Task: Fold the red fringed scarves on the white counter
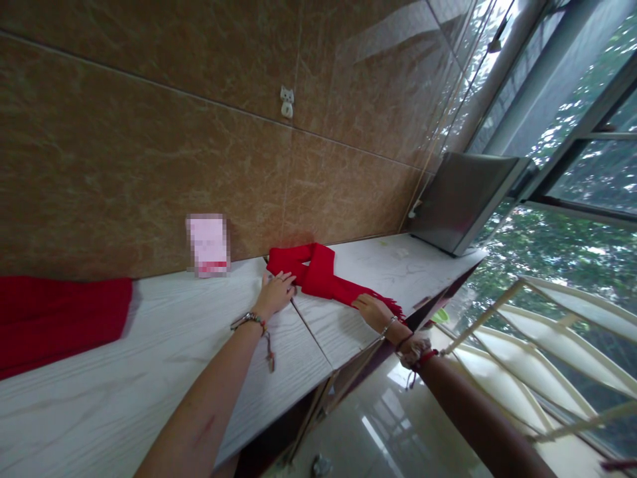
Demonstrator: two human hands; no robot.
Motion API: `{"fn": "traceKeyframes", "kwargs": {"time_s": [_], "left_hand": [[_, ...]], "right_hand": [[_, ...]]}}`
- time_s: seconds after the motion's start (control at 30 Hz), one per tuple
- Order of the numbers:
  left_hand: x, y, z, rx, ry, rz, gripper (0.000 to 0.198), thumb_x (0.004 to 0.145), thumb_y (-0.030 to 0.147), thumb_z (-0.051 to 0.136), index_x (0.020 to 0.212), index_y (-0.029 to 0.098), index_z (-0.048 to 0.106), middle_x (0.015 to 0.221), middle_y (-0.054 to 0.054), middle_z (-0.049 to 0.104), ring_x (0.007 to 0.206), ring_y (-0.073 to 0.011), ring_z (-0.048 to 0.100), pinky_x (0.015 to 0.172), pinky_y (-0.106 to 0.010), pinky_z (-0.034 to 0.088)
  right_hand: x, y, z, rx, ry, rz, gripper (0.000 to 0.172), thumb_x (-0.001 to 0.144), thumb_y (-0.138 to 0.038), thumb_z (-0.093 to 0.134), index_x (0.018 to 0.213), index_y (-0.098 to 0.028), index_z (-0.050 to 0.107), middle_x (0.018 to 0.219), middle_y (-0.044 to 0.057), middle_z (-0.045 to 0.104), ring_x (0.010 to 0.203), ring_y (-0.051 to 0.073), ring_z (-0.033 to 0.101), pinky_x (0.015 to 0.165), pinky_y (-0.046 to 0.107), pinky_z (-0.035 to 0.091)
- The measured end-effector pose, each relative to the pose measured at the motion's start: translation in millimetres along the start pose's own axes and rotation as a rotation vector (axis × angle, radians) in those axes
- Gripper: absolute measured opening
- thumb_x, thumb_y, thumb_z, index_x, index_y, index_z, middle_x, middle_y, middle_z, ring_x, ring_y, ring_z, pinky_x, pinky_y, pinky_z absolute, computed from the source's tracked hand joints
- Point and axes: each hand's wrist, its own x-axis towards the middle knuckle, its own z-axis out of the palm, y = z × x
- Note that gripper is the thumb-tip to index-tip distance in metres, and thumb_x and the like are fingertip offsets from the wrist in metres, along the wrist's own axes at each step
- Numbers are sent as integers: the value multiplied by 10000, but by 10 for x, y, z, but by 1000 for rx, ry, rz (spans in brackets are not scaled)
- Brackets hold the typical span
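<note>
A red scarf (318, 272) lies on the white wood-grain counter, folded over on itself in a loop, with a fringe at its right end. My left hand (275, 292) rests at the scarf's left fold, its fingers stretched out over the cloth. Close to the fringed end, my right hand (373, 311) has its fingers bent together on the strip of cloth, and the fingertips are partly hidden. Both wrists wear bracelets.
Another piece of red cloth (64, 322) lies at the counter's left. A blurred pink-and-white item (209, 242) leans by the tiled wall. At the right end stands a grey metallic box (460, 202). A cream rack (522, 358) stands beyond the counter's front edge.
</note>
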Motion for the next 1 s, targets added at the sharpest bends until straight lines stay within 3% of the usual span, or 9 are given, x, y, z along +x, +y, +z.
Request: {"fn": "traceKeyframes", "kwargs": {"time_s": [0.1, 0.17, 0.27, 0.4, 0.5, 0.6, 0.77, 0.87, 1.0], "left_hand": [[-3, 2, -2, -1, 13, -20, 387, 840, 256, 377, 1198, 192, 509, 1286, -94, 472, 1207, -274, 385, 1001, -566, 174], [-2, 0, 7, 5, 25, -31, 385, 837, 262, 381, 1192, 195, 515, 1281, -101, 477, 1206, -274, 387, 1003, -561, 171], [0, -9, 25, 15, 32, -8, 386, 833, 299, 403, 1195, 224, 514, 1293, -95, 465, 1225, -287, 355, 1000, -576, 153], [2, -21, 32, 30, 1, 33, 387, 830, 365, 424, 1198, 279, 507, 1319, -68, 438, 1247, -314, 305, 974, -622, 132], [1, -17, 20, 35, -22, 10, 398, 843, 385, 401, 1216, 276, 487, 1332, -73, 420, 1244, -320, 308, 961, -638, 130], [2, -6, 8, 28, -43, -14, 405, 846, 390, 397, 1227, 274, 472, 1342, -74, 405, 1242, -321, 311, 957, -649, 118], [5, -11, 12, 6, -53, -30, 418, 843, 403, 396, 1238, 280, 456, 1350, -60, 396, 1251, -314, 297, 964, -646, 105], [7, -28, 26, 7, -58, -33, 419, 843, 398, 396, 1241, 281, 452, 1352, -57, 394, 1255, -307, 292, 971, -635, 106], [12, -20, 20, -15, -50, -25, 418, 835, 391, 417, 1235, 276, 458, 1360, -51, 382, 1266, -303, 271, 971, -636, 109]], "right_hand": [[-4, 11, -85, 5, -194, -198, 365, 764, -87, 354, 901, -226, 662, 960, 92, 646, 947, 158, 536, 877, 228, 370], [26, 6, -173, -2, -222, -200, 382, 761, -99, 343, 953, -227, 648, 989, 85, 635, 978, 163, 520, 904, 241, 360], [132, -44, -245, -8, -176, -120, 368, 819, -183, 325, 1050, -229, 609, 1082, 69, 604, 1048, 159, 489, 954, 252, 336], [326, -172, -113, -70, -134, 90, 429, 874, -275, 305, 1272, -168, 425, 1332, 87, 416, 1238, 213, 328, 1007, 383, 285], [379, -199, 61, -110, -224, 179, 476, 876, -343, 332, 1324, -185, 341, 1387, 100, 334, 1261, 300, 279, 965, 532, 285], [300, -77, 149, -188, -303, 217, 467, 894, -360, 284, 1341, -226, 302, 1402, 99, 306, 1249, 310, 300, 931, 582, 295], [43, 280, 40, -332, -412, 107, 397, 886, -204, 290, 1239, -292, 450, 1421, 72, 272, 1272, 303, 258, 906, 608, 302], [-25, 357, -68, -313, -401, 232, 397, 899, -228, 255, 1242, -278, 448, 1406, 76, 305, 1274, 288, 265, 939, 595, 273], [93, 175, -176, -227, -317, 393, 439, 908, -318, 221, 1305, -191, 360, 1385, 103, 337, 1263, 272, 290, 971, 566, 251]]}}
